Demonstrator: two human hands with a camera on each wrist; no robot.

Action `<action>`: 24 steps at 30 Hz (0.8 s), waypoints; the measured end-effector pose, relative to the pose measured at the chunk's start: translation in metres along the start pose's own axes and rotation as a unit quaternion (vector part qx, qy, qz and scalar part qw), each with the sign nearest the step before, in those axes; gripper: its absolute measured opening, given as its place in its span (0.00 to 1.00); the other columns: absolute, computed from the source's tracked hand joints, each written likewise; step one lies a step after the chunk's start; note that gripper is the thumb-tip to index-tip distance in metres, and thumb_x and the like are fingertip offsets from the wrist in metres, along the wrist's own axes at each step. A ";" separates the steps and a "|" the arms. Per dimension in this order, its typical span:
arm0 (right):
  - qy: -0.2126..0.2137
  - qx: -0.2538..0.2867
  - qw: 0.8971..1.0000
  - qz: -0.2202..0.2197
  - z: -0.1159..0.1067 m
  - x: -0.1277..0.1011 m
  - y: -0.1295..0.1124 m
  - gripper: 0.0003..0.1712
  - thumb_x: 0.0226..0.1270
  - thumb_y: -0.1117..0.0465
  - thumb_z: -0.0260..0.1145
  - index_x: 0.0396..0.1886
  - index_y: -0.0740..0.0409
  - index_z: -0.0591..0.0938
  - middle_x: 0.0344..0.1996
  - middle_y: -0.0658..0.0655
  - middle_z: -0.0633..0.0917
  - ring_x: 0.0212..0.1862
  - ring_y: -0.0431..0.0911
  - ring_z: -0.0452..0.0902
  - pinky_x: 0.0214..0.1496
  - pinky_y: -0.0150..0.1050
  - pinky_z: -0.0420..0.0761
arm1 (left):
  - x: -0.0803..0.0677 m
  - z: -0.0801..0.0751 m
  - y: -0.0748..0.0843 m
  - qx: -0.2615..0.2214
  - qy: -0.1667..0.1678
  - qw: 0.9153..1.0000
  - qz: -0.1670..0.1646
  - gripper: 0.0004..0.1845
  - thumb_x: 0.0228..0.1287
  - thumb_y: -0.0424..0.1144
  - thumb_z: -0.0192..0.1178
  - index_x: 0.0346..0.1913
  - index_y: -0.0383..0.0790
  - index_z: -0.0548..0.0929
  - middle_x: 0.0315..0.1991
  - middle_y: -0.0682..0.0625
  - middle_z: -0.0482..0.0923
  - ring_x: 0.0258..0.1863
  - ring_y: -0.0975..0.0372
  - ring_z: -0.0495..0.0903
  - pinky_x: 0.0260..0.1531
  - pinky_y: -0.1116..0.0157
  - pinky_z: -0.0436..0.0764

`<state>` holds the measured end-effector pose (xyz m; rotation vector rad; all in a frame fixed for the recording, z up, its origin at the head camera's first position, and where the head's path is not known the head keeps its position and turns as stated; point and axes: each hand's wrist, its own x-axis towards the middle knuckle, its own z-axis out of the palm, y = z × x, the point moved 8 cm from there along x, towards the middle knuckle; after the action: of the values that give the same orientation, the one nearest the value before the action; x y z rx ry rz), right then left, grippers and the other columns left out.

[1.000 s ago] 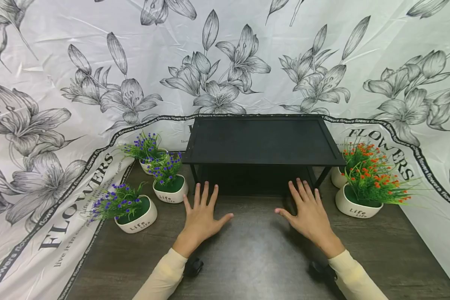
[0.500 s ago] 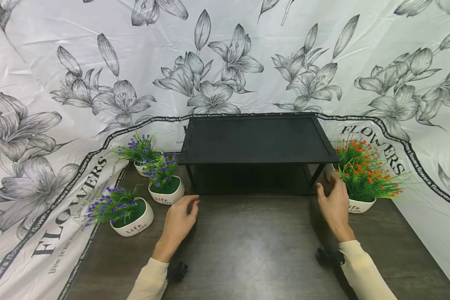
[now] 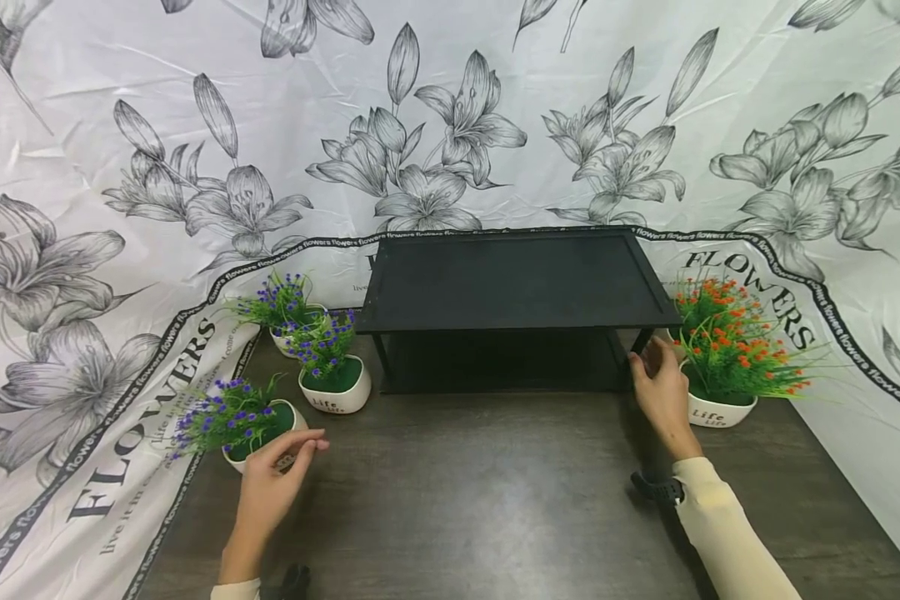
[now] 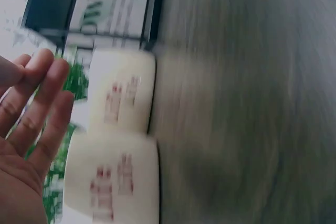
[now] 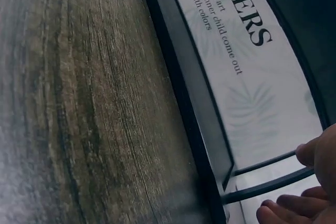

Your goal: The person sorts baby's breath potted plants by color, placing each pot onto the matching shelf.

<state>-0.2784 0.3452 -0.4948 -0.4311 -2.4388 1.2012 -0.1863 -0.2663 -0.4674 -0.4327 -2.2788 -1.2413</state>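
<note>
My left hand (image 3: 266, 492) hovers by the front-left potted plant (image 3: 228, 417), which has purple-blue flowers. Its fingers stretch across in front of the white pot, partly hiding it; in the left wrist view they are nearly straight and hold nothing. My right hand (image 3: 663, 396) reaches between the right post of a black two-tier shelf (image 3: 517, 275) and an orange-flowered plant (image 3: 722, 410) in a white pot. In the right wrist view its thumb and loosely bent fingers lie near the shelf's posts (image 5: 270, 184). Whether they touch a post I cannot tell.
Two more purple-flowered plants stand left of the shelf, the nearer in a white pot (image 3: 336, 393) and the other (image 3: 276, 300) behind. A second orange-flowered plant (image 3: 708, 300) is mostly hidden at right. Printed floral cloth (image 3: 450, 125) hangs around the dark wooden table (image 3: 495, 483).
Both hands were spread before the shelf. My left hand has drawn back leftward to the front-left plant; my right has shifted right toward the shelf's right post. The plants and shelf stay put.
</note>
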 end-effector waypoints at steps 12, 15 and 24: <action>0.030 -0.038 0.998 -0.035 0.008 0.011 -0.007 0.20 0.83 0.55 0.62 0.62 0.66 0.78 0.42 0.71 0.86 0.42 0.66 0.82 0.42 0.57 0.75 | -0.024 -0.081 -0.018 0.051 0.123 0.991 -0.011 0.13 0.60 0.12 0.64 0.39 0.30 0.91 0.31 0.60 0.89 0.33 0.79 0.83 0.43 0.84 0.77; 0.036 -0.040 0.998 -0.036 0.008 0.012 -0.007 0.19 0.83 0.56 0.62 0.61 0.66 0.79 0.42 0.72 0.86 0.41 0.67 0.81 0.41 0.59 0.75 | -0.028 -0.092 -0.032 0.080 0.149 0.984 -0.060 0.10 0.61 0.14 0.64 0.42 0.25 0.88 0.37 0.62 0.84 0.38 0.79 0.79 0.45 0.85 0.74; 0.033 -0.040 0.998 -0.029 0.009 0.013 0.002 0.20 0.86 0.55 0.57 0.63 0.64 0.81 0.48 0.73 0.87 0.47 0.71 0.83 0.46 0.66 0.76 | -0.038 -0.070 -0.088 -0.052 0.011 0.940 -0.336 0.56 0.71 0.30 0.69 0.83 0.49 0.35 0.86 0.31 0.35 0.86 0.37 0.44 0.86 0.63 0.48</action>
<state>-0.2942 0.3456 -0.4989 -0.4124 -2.4317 1.0514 -0.1795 -0.3742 -0.5175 0.3694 -2.4307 -1.6685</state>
